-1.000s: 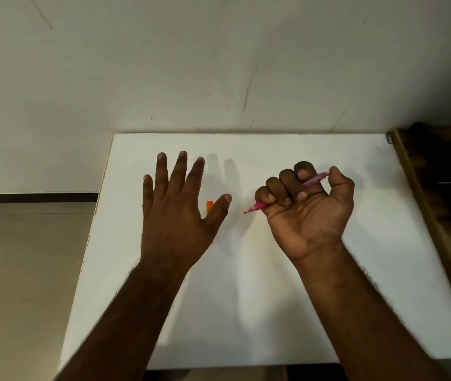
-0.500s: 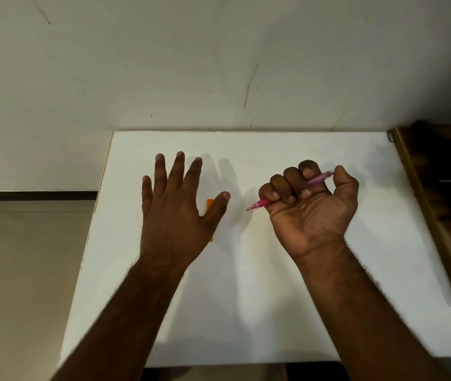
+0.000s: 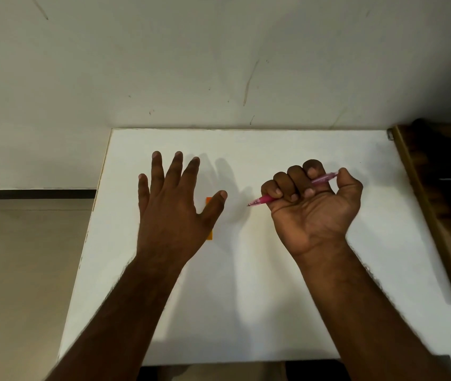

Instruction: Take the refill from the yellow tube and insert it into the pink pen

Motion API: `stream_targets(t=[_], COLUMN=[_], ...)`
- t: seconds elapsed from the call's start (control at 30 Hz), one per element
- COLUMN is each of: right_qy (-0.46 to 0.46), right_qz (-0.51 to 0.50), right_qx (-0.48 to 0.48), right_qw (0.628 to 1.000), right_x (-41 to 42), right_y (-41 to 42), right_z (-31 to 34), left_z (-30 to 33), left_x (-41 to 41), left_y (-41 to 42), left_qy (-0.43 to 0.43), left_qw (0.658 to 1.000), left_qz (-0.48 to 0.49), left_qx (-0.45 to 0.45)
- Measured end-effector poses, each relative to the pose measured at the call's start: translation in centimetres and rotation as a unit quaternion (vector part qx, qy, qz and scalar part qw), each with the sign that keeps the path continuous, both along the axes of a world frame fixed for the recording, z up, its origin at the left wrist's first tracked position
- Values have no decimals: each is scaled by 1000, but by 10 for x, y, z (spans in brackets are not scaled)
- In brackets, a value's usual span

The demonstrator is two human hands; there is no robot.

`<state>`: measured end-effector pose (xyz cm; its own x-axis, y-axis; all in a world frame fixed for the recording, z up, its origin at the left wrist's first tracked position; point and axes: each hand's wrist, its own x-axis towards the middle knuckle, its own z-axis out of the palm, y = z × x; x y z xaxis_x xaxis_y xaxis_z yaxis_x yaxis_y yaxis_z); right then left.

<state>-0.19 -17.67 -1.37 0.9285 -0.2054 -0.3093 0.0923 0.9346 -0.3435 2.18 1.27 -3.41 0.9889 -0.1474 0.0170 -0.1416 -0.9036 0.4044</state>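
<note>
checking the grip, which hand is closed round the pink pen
The right hand: its fingers are curled round the pink pen, tip pointing left. The left hand is open, fingers spread, over the orange-yellow tube.

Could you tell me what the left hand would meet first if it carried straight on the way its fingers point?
Probably nothing: ahead of the left hand lies only bare white table, then the wall.

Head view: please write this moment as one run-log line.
left hand open over yellow tube | right hand fisted on pink pen | table
</note>
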Motion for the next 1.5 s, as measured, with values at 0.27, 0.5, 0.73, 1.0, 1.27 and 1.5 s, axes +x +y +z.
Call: stream_targets(t=[0.27,0.5,0.73,1.0,1.27,1.5], right_qy=[4,4,7,9,14,14], right_qz=[-2,-3,-3,0,-3,-1], right_qx=[2,0,-1,-2,-2,0], right_qw=[1000,1000,1000,1000,1000,1000], right_x=[0,0,0,0,0,0], right_y=[-2,-2,-3,-3,-3,-1], right_z=[-1,-1,0,-1,-2,-2], left_z=[0,0,1,0,0,1], left_x=[0,0,-1,1,1,0], left_y=[0,-1,-1,-2,-2,-1], left_qy=[7,6,10,21,28,27], left_qw=[1000,1000,1000,1000,1000,1000], left_qz=[2,3,5,6,5,7], left_qx=[-1,-3,-6,-8,-12,-13])
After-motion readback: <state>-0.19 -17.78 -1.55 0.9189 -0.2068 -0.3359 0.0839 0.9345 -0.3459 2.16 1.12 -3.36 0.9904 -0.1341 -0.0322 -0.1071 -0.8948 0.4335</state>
